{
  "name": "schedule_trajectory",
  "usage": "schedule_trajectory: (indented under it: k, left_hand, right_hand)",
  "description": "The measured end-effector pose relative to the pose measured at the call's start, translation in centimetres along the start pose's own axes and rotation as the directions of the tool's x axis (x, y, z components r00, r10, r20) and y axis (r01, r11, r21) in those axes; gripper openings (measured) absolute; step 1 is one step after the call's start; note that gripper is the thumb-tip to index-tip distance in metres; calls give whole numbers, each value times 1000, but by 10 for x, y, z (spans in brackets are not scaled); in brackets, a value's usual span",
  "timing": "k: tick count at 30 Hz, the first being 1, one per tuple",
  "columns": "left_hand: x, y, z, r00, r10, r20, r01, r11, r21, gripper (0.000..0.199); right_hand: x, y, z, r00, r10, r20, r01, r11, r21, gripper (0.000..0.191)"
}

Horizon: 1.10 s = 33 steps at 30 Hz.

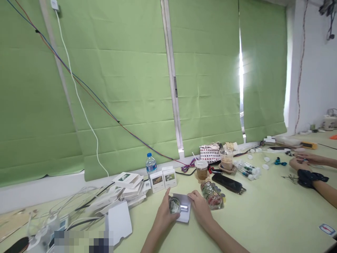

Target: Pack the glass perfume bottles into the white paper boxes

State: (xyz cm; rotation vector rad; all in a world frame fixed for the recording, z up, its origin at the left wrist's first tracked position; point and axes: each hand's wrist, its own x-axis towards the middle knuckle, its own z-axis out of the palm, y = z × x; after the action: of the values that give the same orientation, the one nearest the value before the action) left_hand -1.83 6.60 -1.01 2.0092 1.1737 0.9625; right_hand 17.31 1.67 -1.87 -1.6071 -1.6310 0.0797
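My left hand [163,213] is closed around a small round, clear object [174,204] with white and green inside, maybe a glass ornament. It is over the left side of an open white box [185,216]. A short silver cylinder [184,208] lies inside that box. My right hand [202,210] pinches the box's right upper edge. Just right of it lies a heap of clear-wrapped round pieces [211,195] with coloured contents. Beyond the box stand two small white picture boxes [158,187], side by side.
Flattened white boxes [126,186] pile up on the left, beside tangled cables [76,207]. A water bottle [150,164], an iced drink cup [201,171] and a black phone [228,183] stand or lie farther back. Another person's hands [302,162] work at the right.
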Motion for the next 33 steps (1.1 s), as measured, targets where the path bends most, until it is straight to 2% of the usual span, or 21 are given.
schedule_trajectory:
  k: [3, 5, 6, 8, 9, 10, 12, 15, 17, 20, 23, 24, 25, 26, 28, 29, 30, 31, 33]
  left_hand:
    - [-20, 4, -11, 974, -66, -215, 31, 986, -164, 98]
    - [-31, 5, -19, 920, -229, -319, 90, 913, -398, 85]
    - [-36, 5, -22, 885, -330, -328, 114, 837, -536, 75]
    - [-44, 4, -27, 827, -498, -261, 124, 614, -779, 57]
    - [-46, 5, -29, 808, -552, -205, 117, 492, -863, 50]
    - [-48, 5, -30, 797, -586, -144, 113, 379, -919, 43]
    - [-49, 7, -31, 781, -625, -2, 153, 195, -969, 34]
    - [-48, 8, -31, 762, -614, 206, 283, 30, -959, 36]
    - [-48, 8, -30, 766, -590, 255, 307, -12, -952, 36]
    - [-49, 7, -30, 788, -581, 206, 263, 14, -965, 30]
    - [-50, 5, -33, 791, -602, 111, 213, 100, -972, 23]
    - [-50, 4, -34, 790, -609, 67, 211, 168, -963, 25]
    - [-50, 4, -36, 794, -608, 6, 217, 275, -937, 28]
    - [-50, 3, -37, 804, -590, -74, 226, 419, -879, 33]
    - [-49, 4, -39, 846, -471, -251, 223, 739, -636, 44]
    - [-50, 5, -40, 867, -377, -326, 201, 863, -463, 47]
    - [-51, 6, -41, 883, -282, -376, 180, 942, -284, 49]
    - [-52, 8, -41, 897, -194, -398, 161, 980, -116, 50]
    - [-56, 13, -42, 922, -64, -381, 133, 978, 160, 50]
  right_hand:
    - [4, -1, -9, 998, -4, -62, 6, 1000, 30, 39]
    - [10, -4, -16, 993, -6, -119, 11, 999, 44, 45]
    - [15, -7, -20, 988, -6, -156, 18, 997, 77, 47]
    - [25, -19, -26, 976, 18, -215, 34, 972, 232, 49]
    - [32, -28, -28, 974, 48, -222, 37, 932, 361, 48]
    - [39, -38, -29, 976, 81, -204, 32, 868, 496, 47]
    - [57, -64, -28, 988, 116, -103, -5, 686, 727, 47]
    - [90, -105, -15, 997, 72, -24, -27, 631, 775, 49]
    - [111, -132, 0, 999, 20, 29, -35, 617, 786, 49]
    - [124, -166, 24, 985, -121, 124, -22, 625, 780, 46]
    - [108, -180, 39, 944, -240, 228, 1, 690, 723, 42]
    - [98, -179, 41, 930, -266, 255, 16, 721, 693, 39]
    - [86, -175, 41, 916, -288, 278, 37, 752, 658, 35]
    - [75, -169, 40, 913, -294, 283, 62, 786, 615, 28]
    - [53, -154, 34, 930, -257, 263, 89, 851, 518, 18]
    - [44, -145, 31, 940, -229, 254, 90, 881, 464, 18]
    - [37, -136, 27, 947, -201, 252, 88, 913, 399, 20]
    - [31, -128, 24, 950, -175, 257, 84, 940, 332, 21]
    - [25, -109, 19, 946, -142, 290, 75, 971, 229, 23]
